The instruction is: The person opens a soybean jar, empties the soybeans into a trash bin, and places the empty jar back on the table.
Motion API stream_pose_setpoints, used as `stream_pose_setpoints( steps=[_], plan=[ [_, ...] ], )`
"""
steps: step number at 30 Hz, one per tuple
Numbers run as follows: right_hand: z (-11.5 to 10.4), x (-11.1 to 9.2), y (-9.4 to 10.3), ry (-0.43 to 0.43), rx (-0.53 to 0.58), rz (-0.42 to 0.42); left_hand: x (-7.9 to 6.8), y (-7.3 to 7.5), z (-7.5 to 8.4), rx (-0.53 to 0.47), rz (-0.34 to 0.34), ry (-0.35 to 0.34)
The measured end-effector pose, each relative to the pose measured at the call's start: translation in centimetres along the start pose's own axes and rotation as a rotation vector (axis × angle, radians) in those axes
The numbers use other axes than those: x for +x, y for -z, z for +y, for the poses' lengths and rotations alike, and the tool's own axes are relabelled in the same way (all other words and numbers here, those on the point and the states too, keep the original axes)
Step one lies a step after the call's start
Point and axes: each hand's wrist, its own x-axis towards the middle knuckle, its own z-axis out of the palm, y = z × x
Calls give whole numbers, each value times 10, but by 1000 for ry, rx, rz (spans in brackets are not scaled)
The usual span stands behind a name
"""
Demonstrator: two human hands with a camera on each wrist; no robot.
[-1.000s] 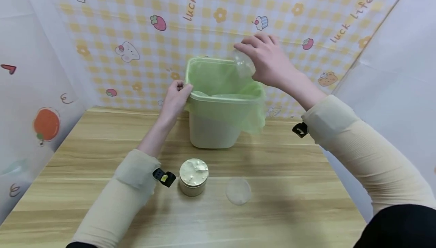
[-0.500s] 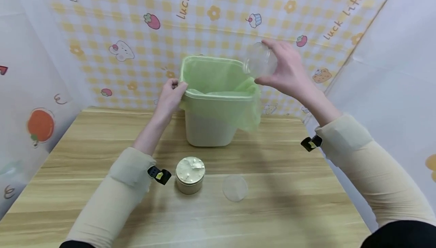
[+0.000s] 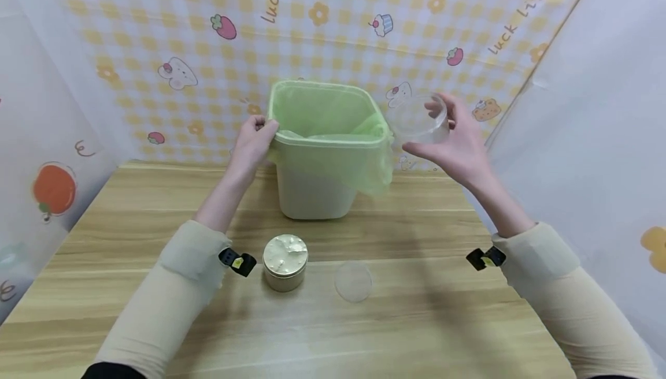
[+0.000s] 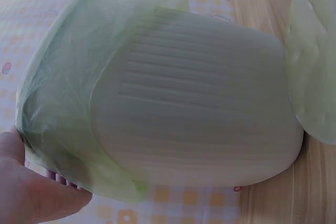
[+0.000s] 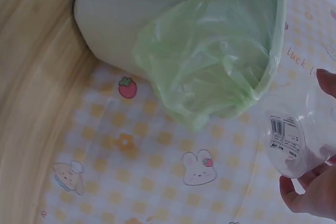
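Observation:
My left hand (image 3: 255, 142) grips the left front rim of a white bin (image 3: 314, 194), thumb on the near side of the edge. A thin green bag (image 3: 338, 162) lines the bin and hangs over its rim, loosest at the right front corner. Just right of the bin, my right hand (image 3: 463, 142) holds a clear plastic jar (image 3: 420, 127) up off the table, thumb below and fingers round the far side. The jar's mouth is uncovered, and I see nothing inside. A barcode label (image 5: 285, 136) shows on the jar in the right wrist view.
A round tin (image 3: 283, 281) with a dented, foil-like top stands on the wooden table (image 3: 406, 333) in front of the bin. Right of it lies a clear round disc (image 3: 354, 282). A checked cloth backdrop (image 3: 333, 38) rises close behind the bin.
My right hand has carried the jar from above the bin's right rim out to the right and lower, turning it from tipped down to mouth up. My left hand keeps its grip on the rim.

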Motion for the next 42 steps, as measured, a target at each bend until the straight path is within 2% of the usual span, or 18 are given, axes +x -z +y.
stream_pose_setpoints(
  steps=[3, 7, 12, 18, 22, 31, 35, 42],
  plan=[
    [9, -12, -2, -1, 79, 21, -1, 1, 2, 6, -4, 6],
    [22, -29, -7, -15, 133, 19, -1, 1, 3, 2, -7, 0],
    [42, -56, -18, -21, 205, -28, -2, 0, 1, -4, -2, -7],
    [69, -80, -28, 29, 282, -109, -1, 1, -1, 20, -1, -2],
    [85, -95, -33, 33, 289, -181, -1, 1, 0, 27, -4, -2],
    [116, -125, -51, -102, 302, -438, -3, 3, 4, 40, -17, -5],
    [129, -138, -61, -95, 308, -479, -2, 3, 4, 42, -13, -8],
    [141, -152, -70, -85, 210, -526, -1, 2, 5, 54, -10, -13]
  ],
)
